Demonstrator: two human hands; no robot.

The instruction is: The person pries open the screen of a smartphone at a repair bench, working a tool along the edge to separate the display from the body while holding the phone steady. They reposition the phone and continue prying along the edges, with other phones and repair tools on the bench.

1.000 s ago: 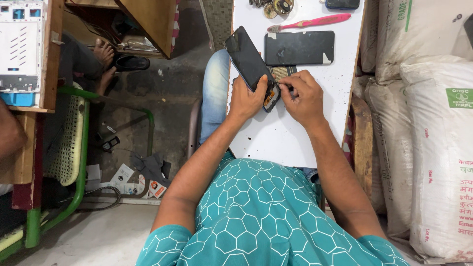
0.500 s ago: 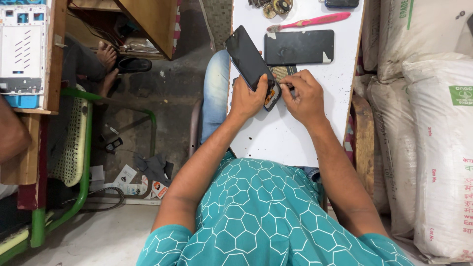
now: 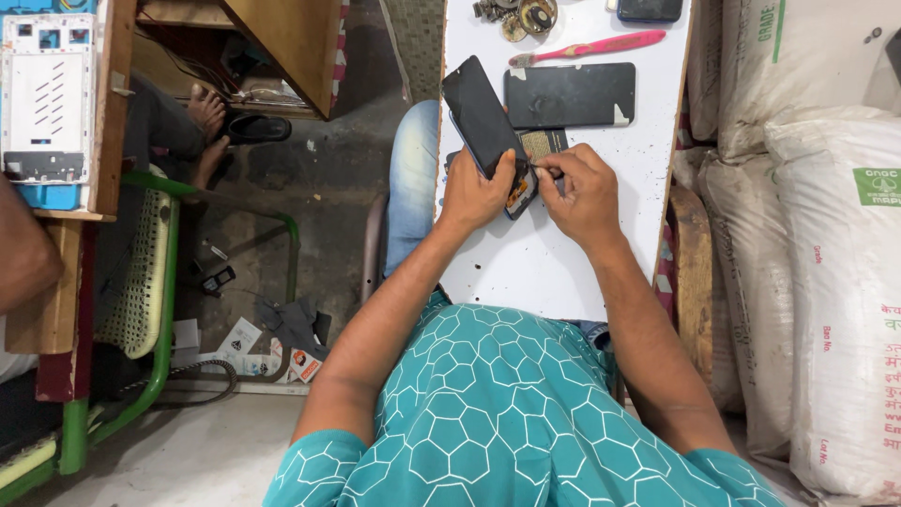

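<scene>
Your left hand [image 3: 477,192] is closed around the lower end of a dark phone [image 3: 483,120], thumb over its face, so the body tilts up toward eleven o'clock and its bottom edge faces your other hand. That grip looks meant to steady the phone while leaving the lower end exposed, where some orange and dark inner parts seem to show.

Your right hand [image 3: 584,192] is curled nearly shut, fingertips pinched on a thin tool [image 3: 544,170] whose tip points toward nine o'clock at the phone's lower end. What kind of tool it is, I cannot tell; it is too small. The hands nearly touch, which would keep the tip from wandering.

Both hands work over the white board [image 3: 526,272], resting across your lap. At twelve o'clock from your hands lies a flat black panel [image 3: 569,95], with a small dark part [image 3: 544,143] just below it. Beyond the panel a pink toothbrush [image 3: 589,44] lies crosswise, and small metal parts [image 3: 516,16] sit at the far edge, all within reach but apart from the work. White sacks [image 3: 826,235] stand at three o'clock.
</scene>
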